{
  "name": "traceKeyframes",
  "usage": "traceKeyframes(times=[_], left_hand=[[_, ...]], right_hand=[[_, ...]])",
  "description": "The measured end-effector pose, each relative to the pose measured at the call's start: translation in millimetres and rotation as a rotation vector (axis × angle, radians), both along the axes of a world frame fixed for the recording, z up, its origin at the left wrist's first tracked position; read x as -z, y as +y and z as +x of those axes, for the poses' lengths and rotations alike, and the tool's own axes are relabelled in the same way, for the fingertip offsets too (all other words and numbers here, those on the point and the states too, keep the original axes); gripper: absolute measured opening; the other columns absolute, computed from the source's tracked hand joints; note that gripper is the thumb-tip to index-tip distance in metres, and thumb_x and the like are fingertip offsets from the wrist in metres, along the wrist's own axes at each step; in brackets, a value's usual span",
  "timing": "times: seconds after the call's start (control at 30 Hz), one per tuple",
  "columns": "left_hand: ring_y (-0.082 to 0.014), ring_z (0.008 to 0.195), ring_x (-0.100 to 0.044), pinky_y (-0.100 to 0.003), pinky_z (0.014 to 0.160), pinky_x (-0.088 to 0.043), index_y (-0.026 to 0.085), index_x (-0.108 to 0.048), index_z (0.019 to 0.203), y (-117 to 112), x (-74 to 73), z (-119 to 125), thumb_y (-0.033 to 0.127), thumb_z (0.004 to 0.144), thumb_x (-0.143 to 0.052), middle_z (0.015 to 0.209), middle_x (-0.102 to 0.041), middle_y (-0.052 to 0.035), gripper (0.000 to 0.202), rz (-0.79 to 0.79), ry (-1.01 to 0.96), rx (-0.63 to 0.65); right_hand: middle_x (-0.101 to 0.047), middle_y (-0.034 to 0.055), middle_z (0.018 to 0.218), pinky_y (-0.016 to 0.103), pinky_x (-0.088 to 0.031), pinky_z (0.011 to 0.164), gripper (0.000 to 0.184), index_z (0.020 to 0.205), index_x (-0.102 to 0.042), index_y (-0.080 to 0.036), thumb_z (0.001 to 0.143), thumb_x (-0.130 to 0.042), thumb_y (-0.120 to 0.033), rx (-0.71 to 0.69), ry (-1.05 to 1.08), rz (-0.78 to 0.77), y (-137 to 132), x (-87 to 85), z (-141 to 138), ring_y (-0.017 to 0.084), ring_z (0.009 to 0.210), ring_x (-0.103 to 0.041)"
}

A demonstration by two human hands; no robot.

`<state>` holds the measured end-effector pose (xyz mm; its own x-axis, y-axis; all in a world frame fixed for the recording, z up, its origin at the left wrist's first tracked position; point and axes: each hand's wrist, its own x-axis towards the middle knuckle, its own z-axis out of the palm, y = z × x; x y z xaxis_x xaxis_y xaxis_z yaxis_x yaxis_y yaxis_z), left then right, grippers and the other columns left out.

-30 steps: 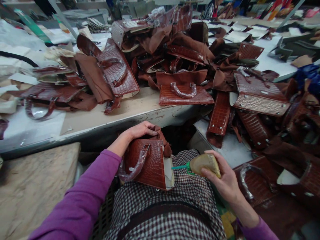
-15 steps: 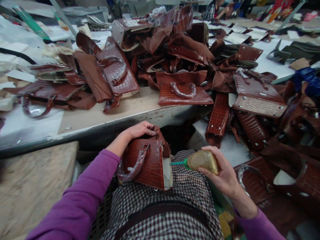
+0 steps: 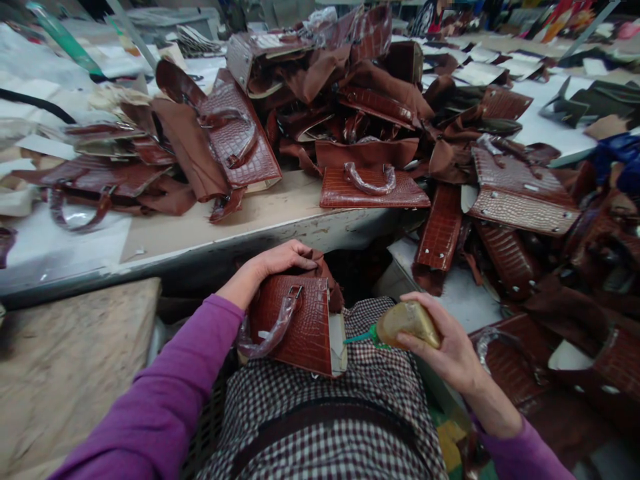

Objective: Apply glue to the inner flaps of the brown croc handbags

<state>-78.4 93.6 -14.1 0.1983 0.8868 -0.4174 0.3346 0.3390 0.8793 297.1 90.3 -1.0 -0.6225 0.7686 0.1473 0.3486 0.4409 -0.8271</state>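
Observation:
On my lap, over a checked apron [image 3: 320,440], rests a brown crocodile-pattern handbag [image 3: 310,320] with a plastic-wrapped handle [image 3: 277,333]. My left hand [image 3: 287,259] grips its top edge, where soft brown lining bunches up; some of the fingers are hidden. The bag's side shows a pale inner panel [image 3: 338,343]. My right hand [image 3: 445,343] is wrapped around a squeeze bottle [image 3: 407,325] holding yellowish stuff. Its thin green nozzle [image 3: 361,335] points left, with the tip close to the pale panel; whether it touches, I cannot tell.
Brown handbags [image 3: 320,100] lie heaped on the worktable [image 3: 165,233] ahead. More bags [image 3: 560,360] crowd my right side. At the left is a worn wooden board [image 3: 75,360]. A green bottle [image 3: 65,40] stands at the far left, and a person [image 3: 427,19] is in the background.
The view has shifted slightly. Both hands keep their grips on the handbag and the bottle; the nozzle is tilted a little differently beside the pale panel.

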Motion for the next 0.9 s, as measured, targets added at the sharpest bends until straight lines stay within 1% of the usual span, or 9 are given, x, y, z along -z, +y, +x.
traceKeyframes(times=[0.07, 0.2, 0.3, 0.47, 0.6, 0.77, 0.9], left_hand=[[-0.0098, 0.051, -0.037, -0.025, 0.053, -0.028, 0.017, -0.05, 0.055, 0, 0.2, 0, 0.038, 0.064, -0.074, 0.053, -0.042, 0.0064, 0.033, 0.005, 0.003, 0.001], [-0.0098, 0.051, -0.036, -0.026, 0.053, -0.028, 0.018, -0.048, 0.054, 0, 0.4, 0, 0.04, 0.065, -0.074, 0.054, -0.042, 0.0062, 0.035, 0.011, 0.003, 0.008], [-0.0099, 0.051, -0.036, -0.026, 0.053, -0.028, 0.017, -0.05, 0.055, 1, 0.5, -1, 0.04, 0.065, -0.074, 0.053, -0.042, 0.0061, 0.034, 0.012, 0.007, 0.01], [-0.0095, 0.05, -0.035, -0.025, 0.051, -0.027, 0.017, -0.051, 0.055, 0, 1.0, -1, 0.039, 0.065, -0.074, 0.053, -0.042, 0.0063, 0.033, 0.009, 0.015, 0.001], [-0.0094, 0.051, -0.036, -0.025, 0.052, -0.027, 0.016, -0.052, 0.055, 0, 0.8, 0, 0.04, 0.064, -0.074, 0.053, -0.043, 0.0062, 0.033, 0.007, 0.004, 0.003], [-0.0098, 0.052, -0.039, -0.024, 0.053, -0.03, 0.016, -0.056, 0.058, 0, -0.5, 2, 0.041, 0.065, -0.074, 0.055, -0.047, 0.0055, 0.032, 0.0, -0.018, 0.01], [-0.0097, 0.052, -0.039, -0.024, 0.053, -0.03, 0.016, -0.056, 0.059, 0, -0.1, 1, 0.041, 0.066, -0.074, 0.055, -0.047, 0.0057, 0.031, -0.002, -0.014, 0.014]], right_hand=[[-0.061, 0.0049, 0.115, 0.038, -0.05, 0.091, 0.043, 0.126, -0.053, -0.029, 0.09, -0.07, -0.042, 0.037, 0.023, -0.012, 1, 1.4, 0, 0.026, 0.1, -0.061], [-0.06, 0.0067, 0.116, 0.042, -0.049, 0.092, 0.047, 0.127, -0.053, -0.027, 0.087, -0.072, -0.043, 0.155, 0.082, -0.035, 1, 8.3, -2, 0.029, 0.1, -0.061], [-0.06, 0.0075, 0.117, 0.043, -0.05, 0.09, 0.05, 0.126, -0.055, -0.025, 0.085, -0.074, -0.044, 0.191, 0.102, -0.067, 0, 13.5, -5, 0.029, 0.1, -0.06], [-0.062, 0.0069, 0.113, 0.041, -0.052, 0.087, 0.048, 0.125, -0.056, -0.025, 0.084, -0.074, -0.045, 0.194, 0.112, -0.12, 0, 14.7, -7, 0.028, 0.096, -0.061], [-0.064, 0.0054, 0.107, 0.038, -0.053, 0.082, 0.046, 0.123, -0.058, -0.025, 0.084, -0.075, -0.044, 0.15, 0.099, -0.173, -1, 10.5, -1, 0.027, 0.091, -0.063], [-0.066, 0.0048, 0.111, 0.036, -0.053, 0.084, 0.046, 0.121, -0.06, -0.025, 0.081, -0.077, -0.042, 0.107, 0.085, -0.277, -5, 7.1, 5, 0.026, 0.094, -0.064], [-0.067, 0.0053, 0.11, 0.035, -0.054, 0.081, 0.046, 0.118, -0.063, -0.024, 0.079, -0.079, -0.041, 0.12, 0.083, -0.366, -8, 9.8, 8, 0.027, 0.093, -0.064]])
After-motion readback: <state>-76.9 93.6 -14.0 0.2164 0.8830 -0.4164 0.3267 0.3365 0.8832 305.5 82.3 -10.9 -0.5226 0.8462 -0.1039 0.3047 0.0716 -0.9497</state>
